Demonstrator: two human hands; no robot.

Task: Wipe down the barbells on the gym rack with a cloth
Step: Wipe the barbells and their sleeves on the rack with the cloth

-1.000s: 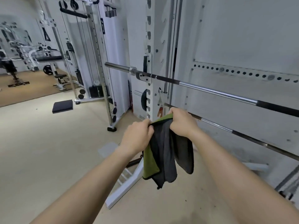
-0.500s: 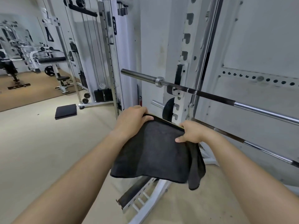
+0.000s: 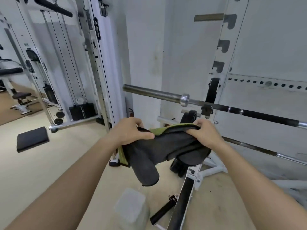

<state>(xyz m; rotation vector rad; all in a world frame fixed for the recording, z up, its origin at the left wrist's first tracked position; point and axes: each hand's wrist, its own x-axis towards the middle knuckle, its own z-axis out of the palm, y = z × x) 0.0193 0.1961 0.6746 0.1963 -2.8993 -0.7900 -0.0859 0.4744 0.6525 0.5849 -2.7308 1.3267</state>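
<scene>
A dark grey cloth (image 3: 159, 150) with a green underside hangs between both hands, bunched and folded at chest height. My left hand (image 3: 131, 131) grips its left edge and my right hand (image 3: 205, 133) pinches its right edge. Just beyond the hands, an upper barbell (image 3: 154, 92) lies across the white rack upright (image 3: 221, 52), its steel sleeve pointing left. Further right and lower, a second barbell (image 3: 259, 149) runs along the wall. The cloth touches neither bar.
The rack's white base frame (image 3: 207, 170) and a black bar on the floor (image 3: 164, 211) lie below my hands. A cable machine (image 3: 93, 63) stands to the left, with a black pad (image 3: 32, 138) on the beige floor. A blurred pale object (image 3: 131, 208) sits near my feet.
The view has moved closer to the rack end and the upper barbell. The cloth, spread flat half a second ago, is now bunched and folded over, showing its green side.
</scene>
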